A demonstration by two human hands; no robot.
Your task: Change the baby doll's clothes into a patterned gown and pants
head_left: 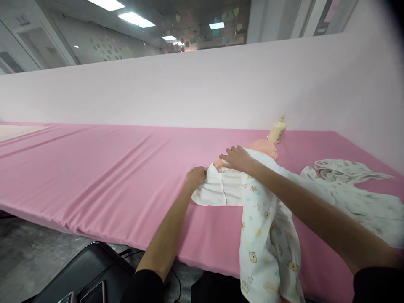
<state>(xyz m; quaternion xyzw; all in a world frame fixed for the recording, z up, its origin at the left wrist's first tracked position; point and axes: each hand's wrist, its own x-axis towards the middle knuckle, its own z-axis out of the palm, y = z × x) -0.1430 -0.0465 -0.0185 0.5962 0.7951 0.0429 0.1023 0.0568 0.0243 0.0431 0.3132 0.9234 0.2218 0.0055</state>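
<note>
A peach-coloured doll lies on the pink-covered table, its round head at the back and most of its body hidden by white cloth. Below it a plain white cloth is spread out, with a seam or fold running down it. My left hand is closed on the left edge of this cloth. Over a small peach part of the doll, my right hand rests with fingers apart, touching the doll or the cloth on it. A white bear-print cloth hangs over the table's front edge beneath my right forearm.
A cream-coloured pump bottle stands tilted behind the doll's head. Printed white cloths lie bunched at right. The pink sheet reaches the white wall. A black chair with phones on it stands at front left.
</note>
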